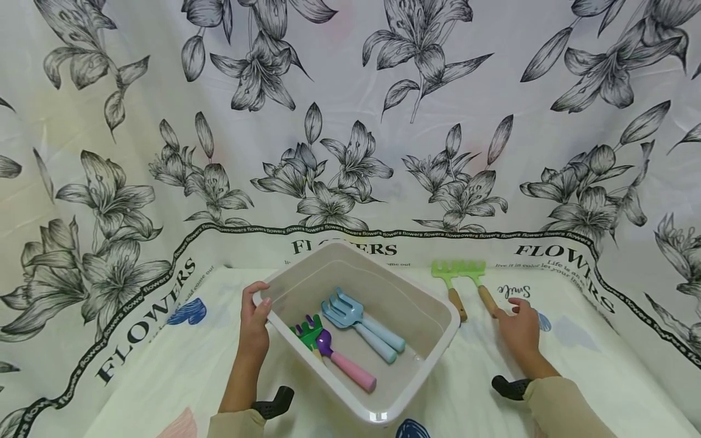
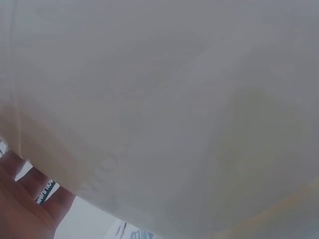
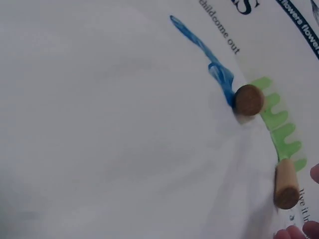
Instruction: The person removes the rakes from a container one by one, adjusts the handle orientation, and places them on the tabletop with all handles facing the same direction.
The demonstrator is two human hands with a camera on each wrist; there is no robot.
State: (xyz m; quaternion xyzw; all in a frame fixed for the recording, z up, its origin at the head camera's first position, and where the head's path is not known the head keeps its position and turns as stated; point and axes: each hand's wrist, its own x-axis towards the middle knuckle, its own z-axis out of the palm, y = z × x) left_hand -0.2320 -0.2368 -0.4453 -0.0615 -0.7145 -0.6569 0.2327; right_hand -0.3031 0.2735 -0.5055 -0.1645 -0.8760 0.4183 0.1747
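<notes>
A pale plastic bin (image 1: 408, 292) stands at an angle in the middle of the head view. My left hand (image 1: 254, 322) grips its left corner, thumb over the rim. Inside lie two light-blue hand rakes (image 1: 345, 310), a toy tool with a purple head and pink handle (image 1: 353, 370), and a green rake head (image 1: 310, 331) partly hidden by the wall. My right hand (image 1: 520, 331) is beside the wooden handle (image 3: 286, 186) of the right-hand green rake (image 1: 473, 269), fingers loosely bent and apart from it. Another green rake (image 1: 446, 271) lies alongside.
A white cloth with blue and pink prints (image 1: 575, 331) covers the table. Behind and at both sides hangs a flowered curtain (image 1: 339, 170). The bin's wall (image 2: 164, 109) fills most of the left wrist view.
</notes>
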